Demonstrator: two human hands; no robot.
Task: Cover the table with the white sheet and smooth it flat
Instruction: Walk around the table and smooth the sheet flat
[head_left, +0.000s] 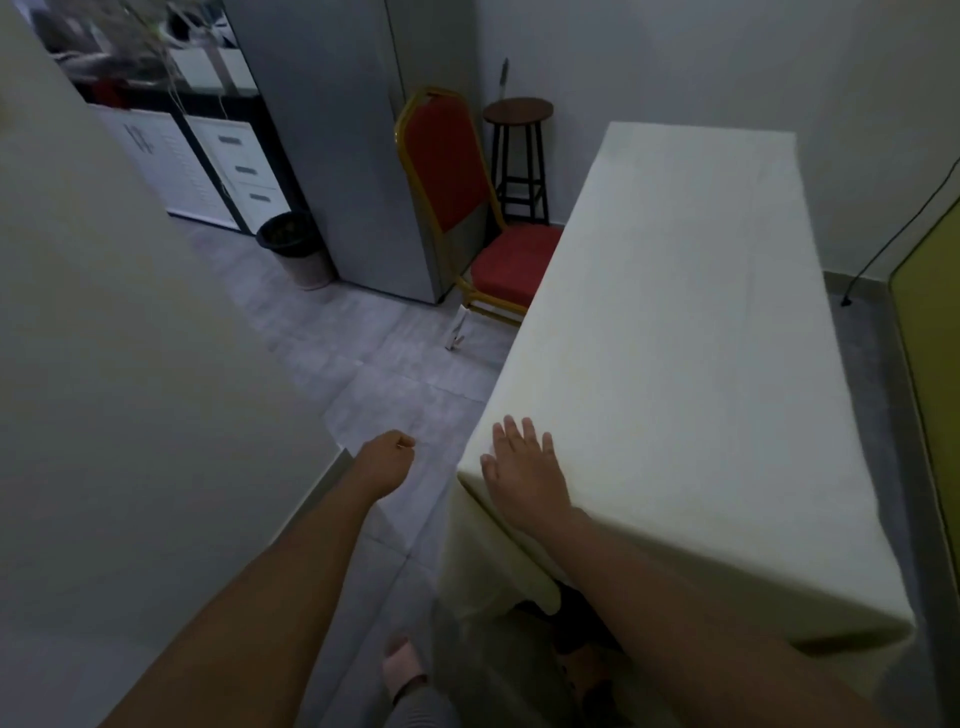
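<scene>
Dim light filled a small room with pale walls and a grey tiled floor (363, 343). Against the right wall stood a long narrow table (498, 587), its shape showing only through the white sheet (691, 332) that covered its whole top and hung down the near end and left side in soft folds. On top the cloth lay nearly flat, matte and faintly creased, with a crisp edge along the left side and a squared near-left corner.

The right hand (522, 470) lay palm-down on the sheet at that near-left corner, fingers spread and apart, pressing flat and gripping nothing. The left hand (387, 460) hung over the floor just left of the table, curled into a loose fist, clear of the cloth; whether it held anything could not be told.

Beyond the table's left side stood a chair (467, 208) with red padding and a gold frame, and behind it a round-topped dark stool (519, 150). A tall grey cabinet (337, 130) rose to their left, with a dark bin (296, 247) at its foot and white drawers (234, 166) further back. An olive panel (935, 322) edged the far right.
</scene>
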